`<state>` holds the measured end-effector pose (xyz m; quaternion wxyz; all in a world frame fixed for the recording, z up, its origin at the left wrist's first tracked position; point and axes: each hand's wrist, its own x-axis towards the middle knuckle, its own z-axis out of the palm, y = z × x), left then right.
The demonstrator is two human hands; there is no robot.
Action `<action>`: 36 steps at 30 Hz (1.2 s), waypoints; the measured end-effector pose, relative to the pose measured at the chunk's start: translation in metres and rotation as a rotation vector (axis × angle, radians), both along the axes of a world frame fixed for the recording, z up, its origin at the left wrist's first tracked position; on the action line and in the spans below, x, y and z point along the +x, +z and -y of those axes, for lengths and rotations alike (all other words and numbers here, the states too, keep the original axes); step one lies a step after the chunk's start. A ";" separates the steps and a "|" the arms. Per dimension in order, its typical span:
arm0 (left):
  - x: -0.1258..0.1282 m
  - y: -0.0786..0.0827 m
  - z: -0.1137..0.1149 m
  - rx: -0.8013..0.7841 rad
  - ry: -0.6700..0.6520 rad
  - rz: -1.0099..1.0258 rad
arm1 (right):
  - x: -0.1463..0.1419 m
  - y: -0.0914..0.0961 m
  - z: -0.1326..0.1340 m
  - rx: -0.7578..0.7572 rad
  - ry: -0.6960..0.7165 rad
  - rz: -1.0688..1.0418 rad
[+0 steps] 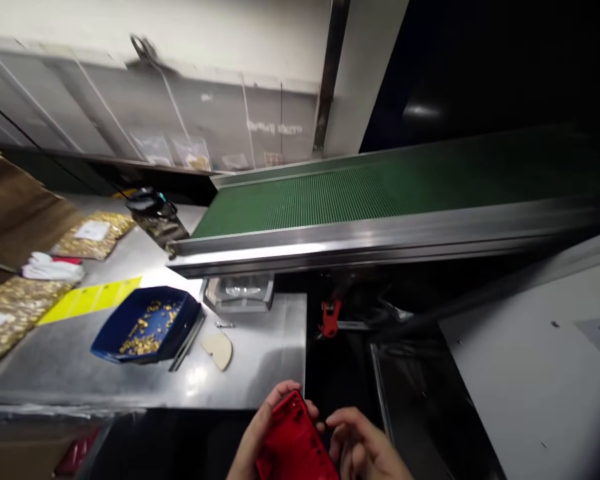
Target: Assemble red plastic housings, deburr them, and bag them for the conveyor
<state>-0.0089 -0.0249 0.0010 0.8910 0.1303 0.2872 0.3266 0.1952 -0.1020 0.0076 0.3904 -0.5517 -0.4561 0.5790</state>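
Observation:
My left hand [260, 427] is closed around a red plastic shell [293, 443], shallow and tray-like, shaped like a phone case or a housing half. Its thumb side lies along the left edge, and fingertips show past the right edge. Just right of the shell is my right hand [363, 443], fingers loosely bent and apart, with nothing visible in them. Whether it touches the shell's lower right edge I cannot tell. On the metal table [275, 360] beyond, a dark blue tray [180, 333] holds small gold-coloured pieces.
A green conveyor belt [320, 200] with metal rails slopes across the middle. Beside the tray lie a beige flat piece [219, 350] and a clear-topped box [240, 293]. Bags of gold pieces [97, 237], a white glove [53, 268] and a dark bottle [157, 217] are at left.

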 end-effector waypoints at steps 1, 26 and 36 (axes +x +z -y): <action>-0.003 0.000 0.007 -0.021 -0.059 -0.015 | 0.003 -0.003 0.007 -0.028 -0.037 0.034; 0.008 0.012 0.037 0.291 -0.575 -0.040 | -0.021 -0.007 0.003 -0.076 -0.195 -0.370; 0.003 0.008 0.041 0.211 -0.552 -0.066 | -0.026 -0.012 0.015 0.106 -0.360 -0.026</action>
